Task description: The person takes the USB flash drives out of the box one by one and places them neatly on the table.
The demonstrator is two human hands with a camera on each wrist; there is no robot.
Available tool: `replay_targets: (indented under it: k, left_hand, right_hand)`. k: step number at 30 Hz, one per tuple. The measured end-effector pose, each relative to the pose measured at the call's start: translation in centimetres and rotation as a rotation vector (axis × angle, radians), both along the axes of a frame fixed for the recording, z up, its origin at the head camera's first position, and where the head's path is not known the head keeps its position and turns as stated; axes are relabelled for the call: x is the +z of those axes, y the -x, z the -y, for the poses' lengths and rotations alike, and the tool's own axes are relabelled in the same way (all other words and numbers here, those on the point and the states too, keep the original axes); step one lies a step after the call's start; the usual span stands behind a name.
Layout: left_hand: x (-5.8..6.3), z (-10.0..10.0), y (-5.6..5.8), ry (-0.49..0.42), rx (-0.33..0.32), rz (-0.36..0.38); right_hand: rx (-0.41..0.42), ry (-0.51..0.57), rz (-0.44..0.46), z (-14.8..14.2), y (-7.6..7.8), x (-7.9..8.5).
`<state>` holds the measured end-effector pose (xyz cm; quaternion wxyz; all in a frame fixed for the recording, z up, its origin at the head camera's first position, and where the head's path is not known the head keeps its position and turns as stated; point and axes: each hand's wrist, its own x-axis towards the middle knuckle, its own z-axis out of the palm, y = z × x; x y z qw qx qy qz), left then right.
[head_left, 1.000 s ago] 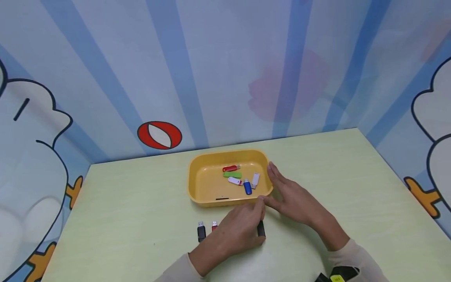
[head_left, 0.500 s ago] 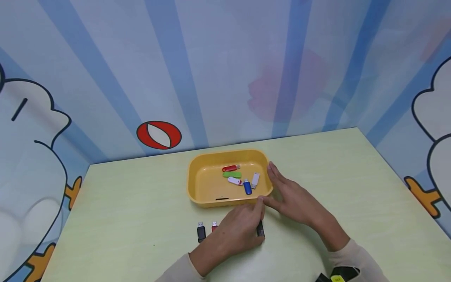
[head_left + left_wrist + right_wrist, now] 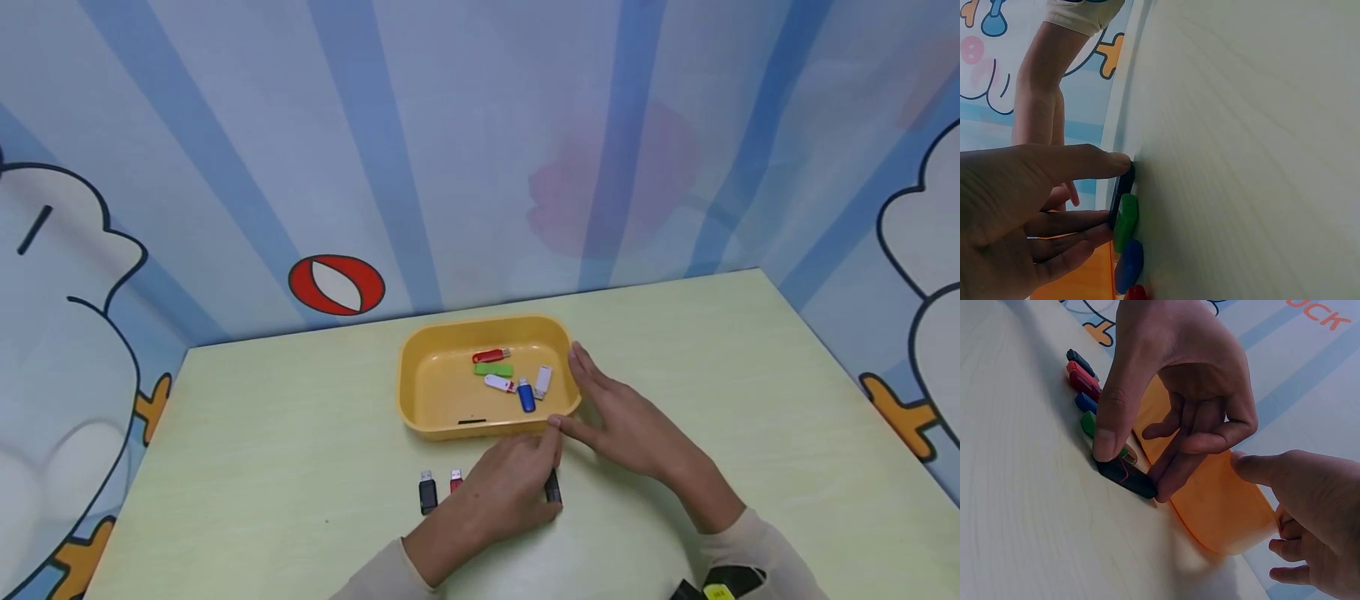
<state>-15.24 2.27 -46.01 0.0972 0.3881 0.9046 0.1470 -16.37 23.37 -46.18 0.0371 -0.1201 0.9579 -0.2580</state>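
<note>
My left hand (image 3: 495, 492) pinches a black USB stick (image 3: 552, 487) between thumb and fingers, at the table just in front of the yellow tray (image 3: 442, 432). In the left wrist view that black stick (image 3: 1122, 190) stands next to a green stick (image 3: 1125, 223) and a blue one (image 3: 1129, 266). My right hand (image 3: 626, 425) rests against the tray's right end, its fingers fairly straight along the side and the thumb by the front corner. Inside the tray lie several USB sticks, among them red (image 3: 491, 356), green (image 3: 492, 369) and blue (image 3: 527, 396).
Left of my left hand, a black USB stick (image 3: 427, 493) and a red one (image 3: 456, 481) lie on the table (image 3: 262, 467); the hand hides others of the row. A black and yellow object (image 3: 718, 590) sits by the right sleeve. Behind the table rises a patterned wall (image 3: 495, 167).
</note>
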Motion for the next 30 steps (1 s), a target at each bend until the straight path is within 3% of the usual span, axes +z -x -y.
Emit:
replay_targets:
  k: [19, 24, 30]
  left_hand:
    - [-0.3, 0.1, -0.3, 0.04, -0.003, -0.07]
    - [0.0, 0.1, -0.4, 0.051, -0.007, -0.088]
    - [0.9, 0.3, -0.4, -0.004, -0.015, -0.137]
  right_hand:
    - [0.005, -0.003, 0.002, 0.0, 0.0, 0.0]
    - [0.012, 0.001, -0.009, -0.1, -0.1, 0.0]
    - [0.014, 0.0, -0.022, -0.2, -0.1, -0.1]
